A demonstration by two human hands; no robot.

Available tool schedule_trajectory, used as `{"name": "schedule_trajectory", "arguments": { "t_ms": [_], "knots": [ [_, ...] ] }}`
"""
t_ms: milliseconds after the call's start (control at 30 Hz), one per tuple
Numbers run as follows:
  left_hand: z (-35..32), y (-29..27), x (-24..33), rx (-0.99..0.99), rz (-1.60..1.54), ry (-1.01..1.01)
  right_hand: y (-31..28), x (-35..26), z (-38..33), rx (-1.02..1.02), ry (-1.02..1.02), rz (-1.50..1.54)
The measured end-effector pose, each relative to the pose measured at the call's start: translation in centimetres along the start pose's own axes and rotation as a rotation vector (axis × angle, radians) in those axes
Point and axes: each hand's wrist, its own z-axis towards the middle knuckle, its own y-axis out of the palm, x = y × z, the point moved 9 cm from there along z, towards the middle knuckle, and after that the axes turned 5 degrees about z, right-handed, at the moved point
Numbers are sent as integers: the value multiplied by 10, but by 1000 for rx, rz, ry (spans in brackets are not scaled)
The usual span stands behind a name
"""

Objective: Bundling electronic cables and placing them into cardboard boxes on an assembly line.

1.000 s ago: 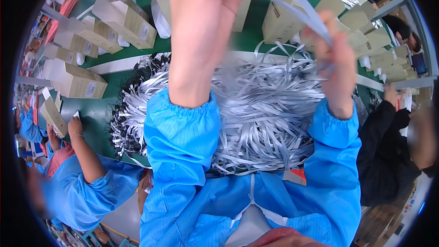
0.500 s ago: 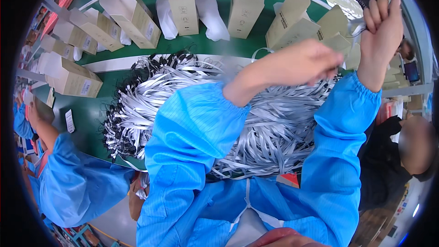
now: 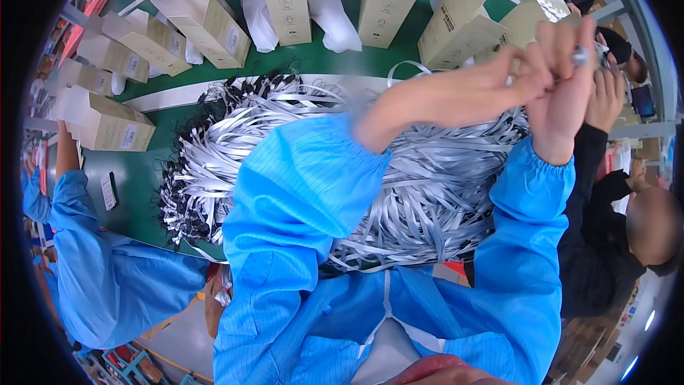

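My left hand (image 3: 509, 85) reaches across to the right, fingers bent and touching my right hand. My right hand (image 3: 559, 100) is raised at the right end of the heap, its fingers curled. A small shiny silvery thing (image 3: 579, 55) shows at its fingers; I cannot make out its kind, nor what my left fingertips pinch. Below both hands, a big heap of flat silver-grey straps (image 3: 434, 192) with black cord ends spreads over the green table (image 3: 135, 207).
Open cream cardboard boxes (image 3: 388, 11) stand along the far side, some beside white wrapped pieces (image 3: 331, 18). At right, a co-worker's hand (image 3: 608, 96) in a dark sleeve is close to mine. Another person in blue (image 3: 121, 278) stands at left. A labelled card (image 3: 109, 191) lies there.
My right hand has come down and left, and my left hand now meets it. A co-worker's dark-sleeved arm has come in beside it. The person at left has reached toward a box.
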Motion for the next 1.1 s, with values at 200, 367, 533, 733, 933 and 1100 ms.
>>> {"name": "schedule_trajectory", "arguments": {
  "t_ms": [200,367,533,733,933,1100],
  "knots": [
    [2,-1,1,-95,76,10,14,-46,-8,-33,-623,-1290],
    [0,-35,13,297,121,93,-14,-3,-18,-72,-311,-899],
    [3,-30,-4,499,83,73,-64,3,-3,319,-125,-29],
    [-16,-45,-76,422,745,-355,-95,-26,70,280,-159,-96],
    [-20,-27,-133,446,993,-303,-97,9,108,100,-299,-162],
    [-20,-13,-156,359,963,-258,-91,30,87,-74,-354,-671]
  ]
}}
